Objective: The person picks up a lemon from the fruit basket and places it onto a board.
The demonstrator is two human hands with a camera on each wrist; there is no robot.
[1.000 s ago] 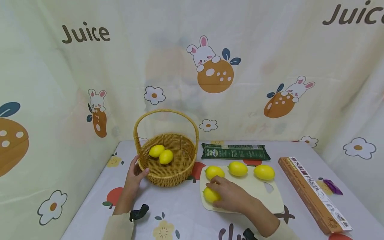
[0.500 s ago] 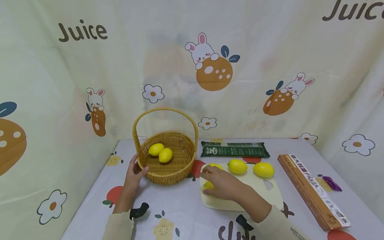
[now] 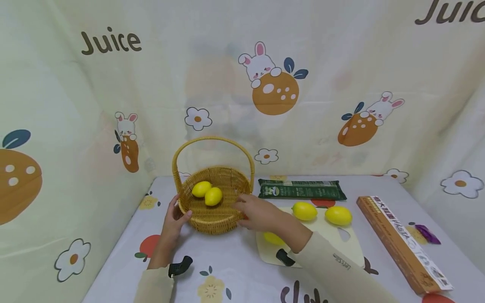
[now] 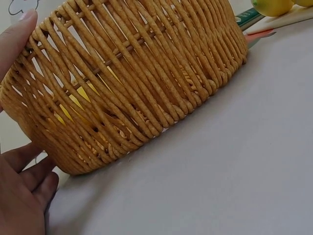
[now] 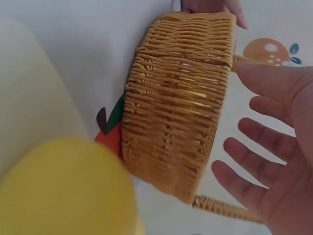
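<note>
A wicker basket (image 3: 216,227) with a tall handle stands left of centre, two lemons (image 3: 214,196) inside. My left hand (image 3: 172,223) holds its left side, thumb at the rim and fingers along the outer wall. Over the basket's right edge reaches my right hand (image 3: 263,214). In the right wrist view its palm (image 5: 293,171) faces the basket, fingers spread and nothing in them. A cream cutting board (image 3: 322,244) bears a lemon (image 3: 304,211) at the back, another lemon (image 3: 338,216) at right and a partly covered lemon (image 3: 273,238) in front. My right forearm hides part of the board.
Behind the board lies a dark green packet (image 3: 303,190). A long brown and white pasta box (image 3: 403,244) slants along the right, with a small purple wrapper (image 3: 428,234) beyond it. A printed curtain (image 3: 227,84) hangs behind the table.
My right hand has moved from the lemons at the board's left side up and left to the basket's right edge. The left hand stays at the basket; the view has shifted slightly.
</note>
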